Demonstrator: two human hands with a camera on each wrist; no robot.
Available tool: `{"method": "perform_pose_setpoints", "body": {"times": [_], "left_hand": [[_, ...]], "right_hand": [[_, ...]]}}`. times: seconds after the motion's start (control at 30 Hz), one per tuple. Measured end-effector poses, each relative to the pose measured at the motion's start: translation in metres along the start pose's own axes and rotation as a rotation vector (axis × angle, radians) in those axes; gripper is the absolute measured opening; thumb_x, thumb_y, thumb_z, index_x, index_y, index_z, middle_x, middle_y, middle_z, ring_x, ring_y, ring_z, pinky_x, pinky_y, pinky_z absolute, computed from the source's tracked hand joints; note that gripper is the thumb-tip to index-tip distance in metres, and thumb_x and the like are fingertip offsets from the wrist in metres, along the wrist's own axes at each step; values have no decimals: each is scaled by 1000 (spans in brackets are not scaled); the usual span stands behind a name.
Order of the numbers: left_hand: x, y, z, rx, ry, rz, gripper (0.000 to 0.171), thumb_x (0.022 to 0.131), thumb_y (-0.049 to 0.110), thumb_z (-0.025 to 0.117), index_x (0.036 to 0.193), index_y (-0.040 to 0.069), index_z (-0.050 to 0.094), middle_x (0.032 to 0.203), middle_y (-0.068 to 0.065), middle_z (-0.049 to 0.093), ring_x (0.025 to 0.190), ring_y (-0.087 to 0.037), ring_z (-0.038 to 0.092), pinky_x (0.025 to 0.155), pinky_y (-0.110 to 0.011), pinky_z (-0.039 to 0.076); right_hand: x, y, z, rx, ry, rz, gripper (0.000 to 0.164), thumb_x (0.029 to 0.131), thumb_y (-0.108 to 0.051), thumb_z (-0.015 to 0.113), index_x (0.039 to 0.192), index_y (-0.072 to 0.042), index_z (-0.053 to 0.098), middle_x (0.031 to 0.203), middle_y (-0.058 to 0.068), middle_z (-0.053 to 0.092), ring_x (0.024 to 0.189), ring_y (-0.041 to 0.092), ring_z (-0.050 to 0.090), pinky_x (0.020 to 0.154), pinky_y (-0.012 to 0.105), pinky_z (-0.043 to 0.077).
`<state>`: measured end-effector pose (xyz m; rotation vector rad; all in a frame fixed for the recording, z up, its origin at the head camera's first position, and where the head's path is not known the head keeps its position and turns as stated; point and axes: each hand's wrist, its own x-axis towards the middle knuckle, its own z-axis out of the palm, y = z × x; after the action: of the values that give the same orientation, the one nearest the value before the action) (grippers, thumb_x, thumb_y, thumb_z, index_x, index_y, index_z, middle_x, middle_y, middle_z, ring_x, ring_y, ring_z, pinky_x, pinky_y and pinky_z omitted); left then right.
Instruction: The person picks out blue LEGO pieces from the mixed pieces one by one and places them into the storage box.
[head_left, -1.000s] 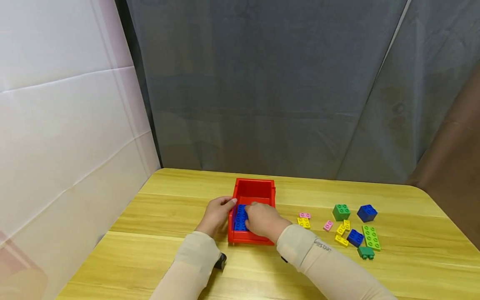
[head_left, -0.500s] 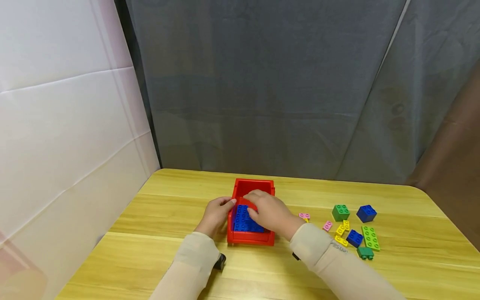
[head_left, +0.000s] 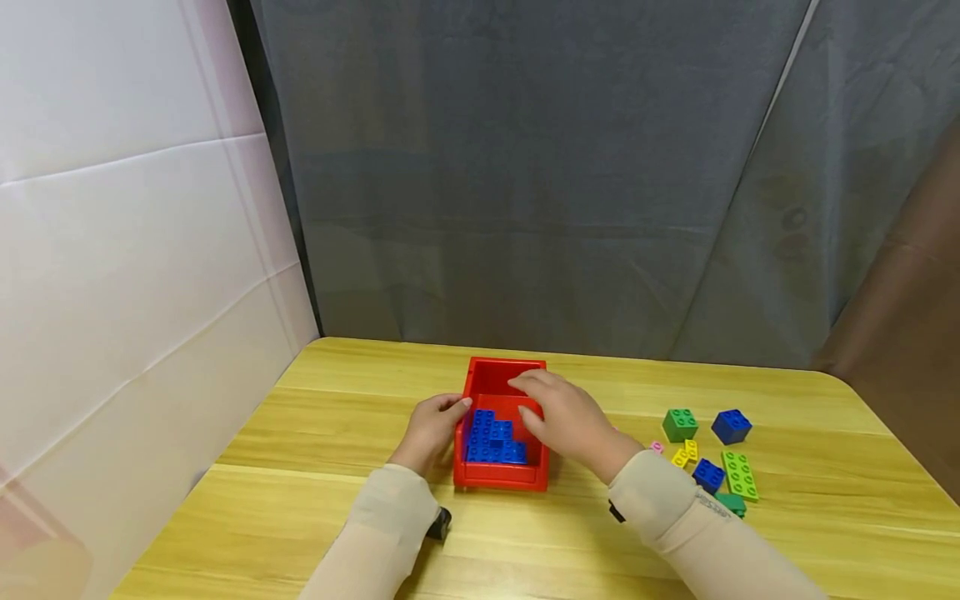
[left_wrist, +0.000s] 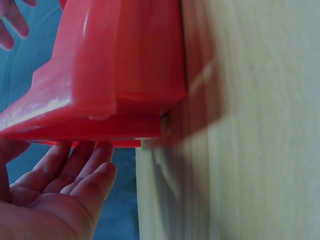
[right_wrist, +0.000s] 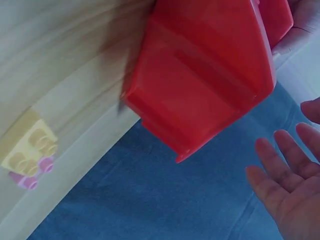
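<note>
A red plastic bin (head_left: pixel 501 477) stands on the table with several blue building bricks (head_left: pixel 483 436) lying at its near end. My left hand (head_left: pixel 429 429) grips the bin's left wall, thumb at the rim and fingers against the outside. In the left wrist view the fingers (left_wrist: pixel 92 172) of that hand reach under the lip of the red wall. My right hand (head_left: pixel 566 417) is over the bin's right side, its fingers and thumb apart and holding nothing. The right wrist view shows those fingers (right_wrist: pixel 280 175) spread beside the bin's outer wall.
To the right lie a green brick (head_left: pixel 680 425), a dark blue brick (head_left: pixel 731 426), another blue brick (head_left: pixel 708 476), a lime green brick (head_left: pixel 740 475) and small yellow bricks (head_left: pixel 691 451). A yellow brick (right_wrist: pixel 30 142) and a pink brick (right_wrist: pixel 35 179) lie near the bin.
My right hand has let go of a blue brick inside the bin, then risen and moved right with its fingers opening. The left hand has stayed on the bin.
</note>
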<state>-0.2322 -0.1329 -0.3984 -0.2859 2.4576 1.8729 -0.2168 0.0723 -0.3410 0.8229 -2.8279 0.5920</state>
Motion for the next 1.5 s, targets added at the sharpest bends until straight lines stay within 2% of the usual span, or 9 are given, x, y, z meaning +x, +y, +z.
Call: {"method": "perform_pose_setpoints", "body": {"times": [0.83, 1.03, 1.5], "left_hand": [[-3, 4, -2, 4, -6, -27, 41, 99, 25, 55, 130, -1, 57, 131, -21, 56, 121, -37, 51, 104, -50, 42], [-2, 3, -2, 10, -5, -16, 41, 99, 25, 54, 129, -2, 57, 130, -22, 57, 121, -37, 51, 104, -50, 41], [-2, 3, -2, -2, -10, -30, 41, 99, 26, 55, 130, -1, 57, 131, -21, 56, 121, -36, 50, 105, -50, 41]], "right_hand": [[-34, 34, 3, 7, 214, -34, 44, 88, -13, 70, 130, -11, 60, 130, 7, 60, 119, 26, 57, 98, 43, 49], [-41, 42, 4, -13, 225, -31, 44, 87, -14, 71, 129, -9, 60, 128, 8, 60, 118, 26, 58, 97, 43, 49], [-61, 59, 7, -33, 250, 39, 42, 85, -12, 72, 126, -8, 62, 126, 10, 61, 116, 28, 59, 95, 45, 50]]}}
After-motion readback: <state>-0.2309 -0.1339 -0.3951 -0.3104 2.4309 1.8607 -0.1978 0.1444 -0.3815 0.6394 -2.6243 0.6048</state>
